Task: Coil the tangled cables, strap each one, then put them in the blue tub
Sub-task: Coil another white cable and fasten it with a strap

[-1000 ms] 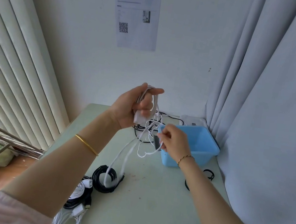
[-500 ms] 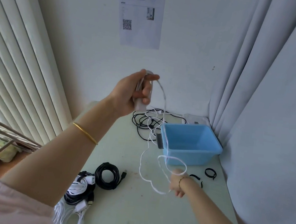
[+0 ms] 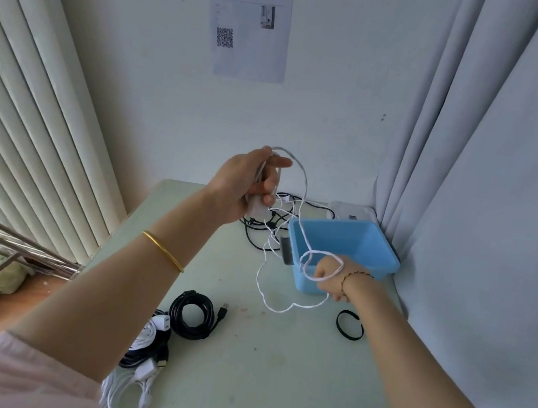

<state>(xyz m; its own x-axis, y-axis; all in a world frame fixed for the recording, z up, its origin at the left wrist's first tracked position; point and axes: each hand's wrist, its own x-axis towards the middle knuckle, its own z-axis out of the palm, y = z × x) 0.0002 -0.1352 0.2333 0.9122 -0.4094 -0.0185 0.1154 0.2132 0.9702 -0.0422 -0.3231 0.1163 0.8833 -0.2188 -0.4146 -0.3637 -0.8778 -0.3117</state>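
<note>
My left hand (image 3: pixel 250 180), raised over the back of the table, grips several loops of a thin white cable (image 3: pixel 305 188) together with its white plug. From there the cable runs down to my right hand (image 3: pixel 332 273), which grips it in front of the blue tub (image 3: pixel 387 257). A slack loop of the same cable hangs below that hand, close above the table. Behind the tub's left side lies a tangle of black and white cables (image 3: pixel 268 221).
A coiled black USB cable (image 3: pixel 193 313) lies at the table's middle left, with more black and white coils (image 3: pixel 141 355) at the near left edge. A black strap (image 3: pixel 349 324) lies by my right forearm. Curtains stand right, blinds left.
My right hand drew the cable down and away from my left hand, then came up a little to the front of the tub. My left hand has stayed raised, holding the loops.
</note>
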